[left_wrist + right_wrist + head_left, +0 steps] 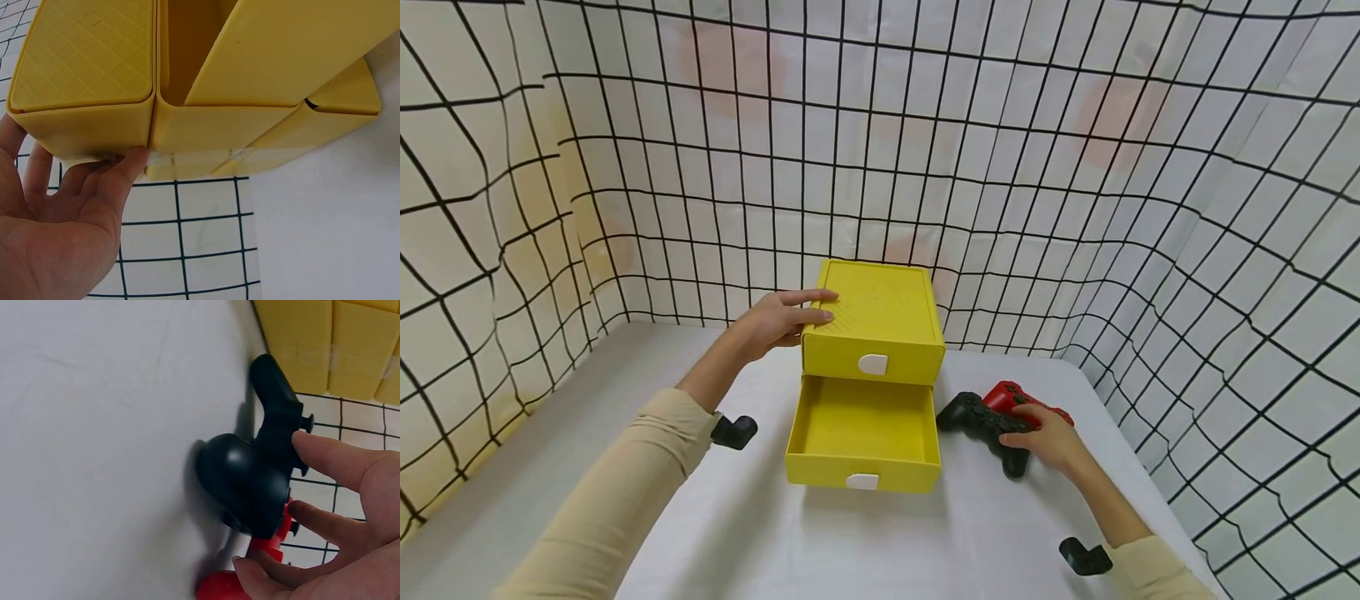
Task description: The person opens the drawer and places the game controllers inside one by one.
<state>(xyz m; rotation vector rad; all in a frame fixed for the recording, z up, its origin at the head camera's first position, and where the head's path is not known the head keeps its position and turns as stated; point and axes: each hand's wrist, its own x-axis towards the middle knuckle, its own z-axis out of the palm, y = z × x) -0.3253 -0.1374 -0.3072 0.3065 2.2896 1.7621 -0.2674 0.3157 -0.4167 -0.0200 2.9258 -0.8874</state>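
Observation:
A yellow drawer cabinet (880,304) stands at mid-table, its lower drawer (863,421) pulled out with a bare floor and the drawer above it closed. My left hand (775,319) rests against the cabinet's upper left side, two fingers reaching onto the top; the left wrist view shows this hand (75,212) close against the yellow side wall. Right of the cabinet lie a black game controller (977,417) and a red game controller (1009,395), partly overlapping. My right hand (1048,437) touches them from the right, thumb on the black one (240,475), fingers extended by the red one (222,586).
A white-covered table (737,533) lies under everything. Black grid mesh (880,167) surrounds its back and both sides, with pale cloth behind. The cabinet drawers have white pull tabs (862,482). Small black devices (735,432) are strapped at both wrists.

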